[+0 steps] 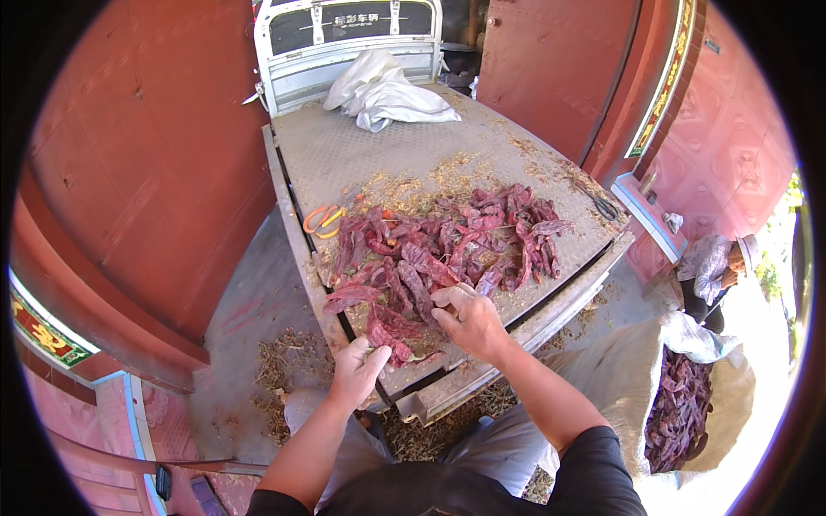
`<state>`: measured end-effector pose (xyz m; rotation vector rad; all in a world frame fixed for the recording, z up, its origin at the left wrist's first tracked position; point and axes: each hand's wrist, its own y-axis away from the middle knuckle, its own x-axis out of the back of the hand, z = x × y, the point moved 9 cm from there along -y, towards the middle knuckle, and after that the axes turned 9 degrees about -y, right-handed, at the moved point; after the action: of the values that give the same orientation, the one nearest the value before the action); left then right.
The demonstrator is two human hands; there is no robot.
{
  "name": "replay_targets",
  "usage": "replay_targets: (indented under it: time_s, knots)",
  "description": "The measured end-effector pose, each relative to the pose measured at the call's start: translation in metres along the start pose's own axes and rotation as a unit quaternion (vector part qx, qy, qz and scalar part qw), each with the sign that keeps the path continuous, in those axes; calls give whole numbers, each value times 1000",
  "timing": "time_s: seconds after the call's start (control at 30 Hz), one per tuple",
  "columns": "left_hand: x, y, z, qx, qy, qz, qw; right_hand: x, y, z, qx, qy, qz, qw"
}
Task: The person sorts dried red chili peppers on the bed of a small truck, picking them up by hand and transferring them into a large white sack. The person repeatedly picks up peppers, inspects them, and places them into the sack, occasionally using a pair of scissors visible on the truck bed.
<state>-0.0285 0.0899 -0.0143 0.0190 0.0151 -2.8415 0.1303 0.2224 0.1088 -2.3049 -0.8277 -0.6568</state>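
A heap of dried red chili peppers (445,238) lies on the metal bed (316,151) of a small cargo vehicle in front of me. At the heap's near left edge, my left hand (360,369) pinches a wrinkled dried chili (387,332) between thumb and fingers. My right hand (470,319) rests at the near side of the heap with its fingers curled in against the peppers. Whether it grips one is hidden by the fingers. Orange-handled scissors (324,221) lie left of the heap, their blades partly covered.
Dark-handled scissors (600,203) lie near the bed's right edge. Crumpled white woven sacks (393,97) sit by the front rail. A large open sack (606,380) of dried peppers stands at my right. Beyond it, a person (706,271) bends forward. Red metal doors (161,129) flank the bed.
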Motion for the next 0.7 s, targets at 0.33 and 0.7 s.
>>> replay_targets:
  time_s: [0.33, 0.7]
  knots:
    - [4, 2, -1, -9, -6, -3, 1000, 9, -52, 37, -14, 218, 59, 974]
    - [4, 6, 1, -7, -2, -12, 1000, 58, -128, 138, -167, 112, -6, 980]
